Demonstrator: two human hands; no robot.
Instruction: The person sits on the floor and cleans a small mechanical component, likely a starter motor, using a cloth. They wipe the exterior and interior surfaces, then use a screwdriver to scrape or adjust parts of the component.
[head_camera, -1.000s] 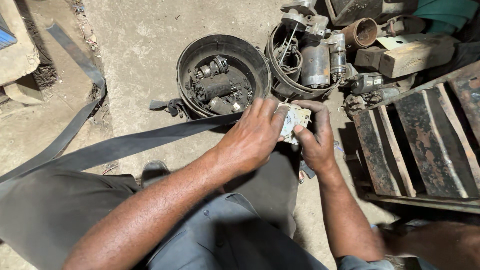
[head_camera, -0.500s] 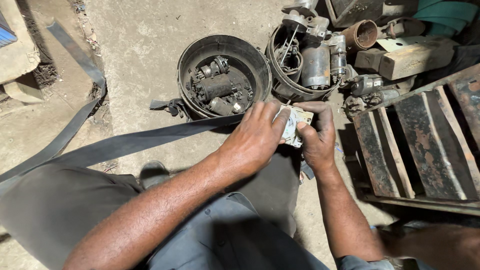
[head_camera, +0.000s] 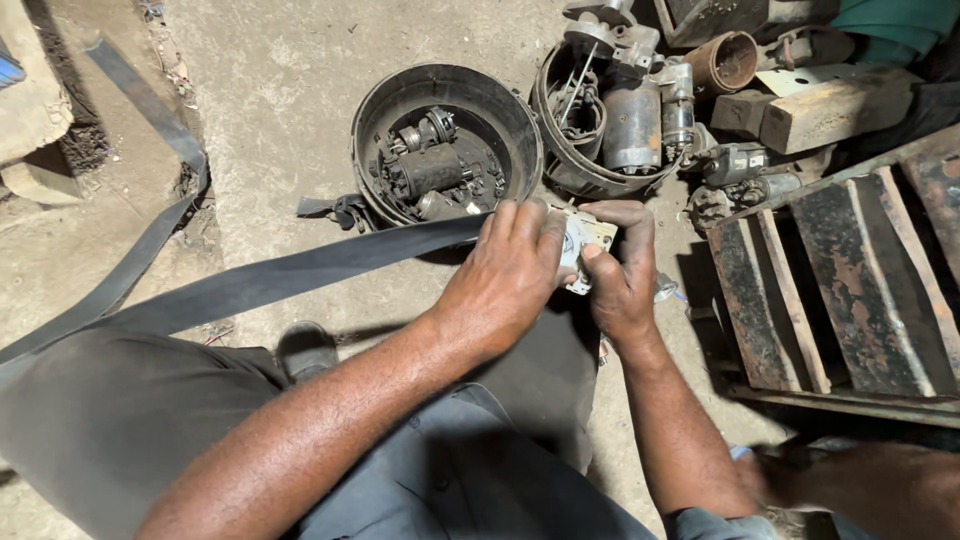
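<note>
Nearest the camera, at six o'clock, the person's grey-trousered lap fills the lower frame, both forearms reaching forward over it. The left hand (head_camera: 505, 280) wraps over a small pale metal part (head_camera: 583, 240), its fingers (head_camera: 520, 225) curled down across the near side, apparently to steady the piece. The right hand (head_camera: 620, 275) meets it from three o'clock, thumb and forefinger pinched on the part's edge, the other fingers tucked beneath, so the part is clamped between both hands just above the knees, close enough for fine work. A dark flat strap (head_camera: 270, 280) runs from nine o'clock under the left hand, lying slack across the concrete floor (head_camera: 270, 110).

Farther out, at twelve o'clock, a round black housing (head_camera: 372, 110) sits on the floor holding greasy motor pieces, seemingly used as a tray. Just beside it at one o'clock, a second ring-shaped shell (head_camera: 548, 160) cradles a cylindrical motor body (head_camera: 632, 125). At three o'clock stands a rusty slatted metal frame (head_camera: 860, 290); a wooden block (head_camera: 835, 105) lies beyond.
</note>
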